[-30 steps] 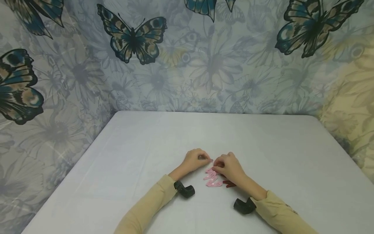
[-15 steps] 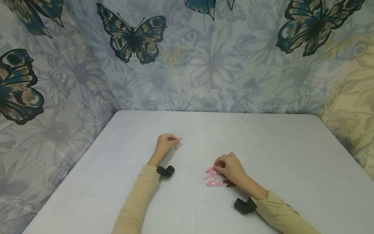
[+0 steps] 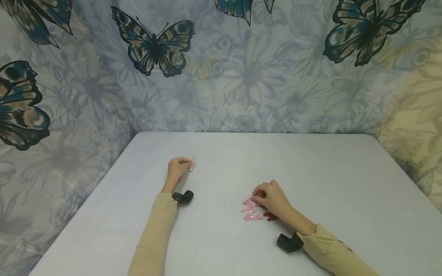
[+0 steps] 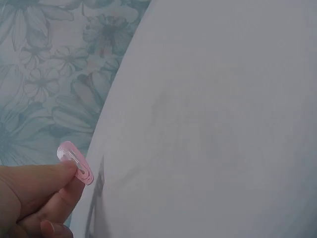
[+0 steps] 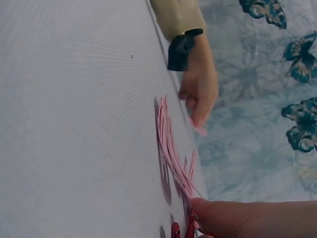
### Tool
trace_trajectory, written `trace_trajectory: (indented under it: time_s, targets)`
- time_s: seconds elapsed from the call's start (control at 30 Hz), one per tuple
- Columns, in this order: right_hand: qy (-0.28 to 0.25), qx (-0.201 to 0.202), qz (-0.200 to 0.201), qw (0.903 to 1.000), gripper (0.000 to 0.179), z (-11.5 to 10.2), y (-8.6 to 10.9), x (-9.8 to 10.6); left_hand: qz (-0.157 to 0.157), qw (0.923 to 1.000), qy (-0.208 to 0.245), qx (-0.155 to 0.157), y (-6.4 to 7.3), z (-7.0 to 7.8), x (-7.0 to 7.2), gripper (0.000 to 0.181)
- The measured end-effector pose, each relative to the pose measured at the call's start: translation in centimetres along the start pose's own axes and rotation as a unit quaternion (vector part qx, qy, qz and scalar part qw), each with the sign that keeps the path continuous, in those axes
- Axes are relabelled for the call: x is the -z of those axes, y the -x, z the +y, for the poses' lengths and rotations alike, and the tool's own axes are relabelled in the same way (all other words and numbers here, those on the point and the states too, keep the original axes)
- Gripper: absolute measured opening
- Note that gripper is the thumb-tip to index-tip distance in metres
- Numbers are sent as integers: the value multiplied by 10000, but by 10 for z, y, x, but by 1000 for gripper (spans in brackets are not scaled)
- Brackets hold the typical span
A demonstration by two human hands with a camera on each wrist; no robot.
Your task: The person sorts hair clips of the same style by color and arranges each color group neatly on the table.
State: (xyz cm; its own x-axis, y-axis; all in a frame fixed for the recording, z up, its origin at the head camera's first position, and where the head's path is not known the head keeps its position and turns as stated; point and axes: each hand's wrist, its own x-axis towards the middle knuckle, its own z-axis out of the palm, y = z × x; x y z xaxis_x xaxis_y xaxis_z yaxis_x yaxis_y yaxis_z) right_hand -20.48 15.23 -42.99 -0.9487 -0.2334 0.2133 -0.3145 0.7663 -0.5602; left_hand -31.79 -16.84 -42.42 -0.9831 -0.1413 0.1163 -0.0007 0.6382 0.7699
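In the head view my left hand (image 3: pixel 177 168) is out to the left over the white table. Between its thumb and fingertip it pinches one pink snap hair clip (image 4: pixel 74 162), which the left wrist view shows from its metal side. My right hand (image 3: pixel 273 197) stays by a small group of pink hair clips (image 3: pixel 253 217), thumb and finger pinching at one clip there. Seen edge-on in the right wrist view, several pink clips (image 5: pixel 166 134) lie fanned out. Dark red hair clips (image 3: pixel 271 217) lie partly hidden beneath the right hand.
Both wrists carry black camera mounts (image 3: pixel 289 243) that stick out over the tabletop. The white table (image 3: pixel 276 161) meets a wall (image 3: pixel 235 103) covered with butterflies and flowers at its back and left edges.
My left hand has carried a pink hair clip away from the group, up and to the left across the table. The right hand has stayed in the same place.
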Motion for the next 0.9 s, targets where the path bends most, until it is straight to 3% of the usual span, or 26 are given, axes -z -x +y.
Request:
trace_trajectory:
  time_s: [0.23, 0.4, 0.6, 0.9]
  targets:
    - [-11, 9, -14, 10000, 11, 1, 1, -3, -343, 9991, 107, 225, -15, 1, 15, 27]
    - [-1, -63, -59, 10000, 11, -1, 0, -4, -271, 9992, -103, 277, -23, 3, 23, 22]
    - [20, -20, -72, 10000, 12, -2, 0, -2, -80, 9942, -935, 529, -27, 0, 17, 21]
    - [-12, -141, -140, 9998, 12, -2, 1, 1, 58, 9948, -638, 786, -30, -4, 9, 25]
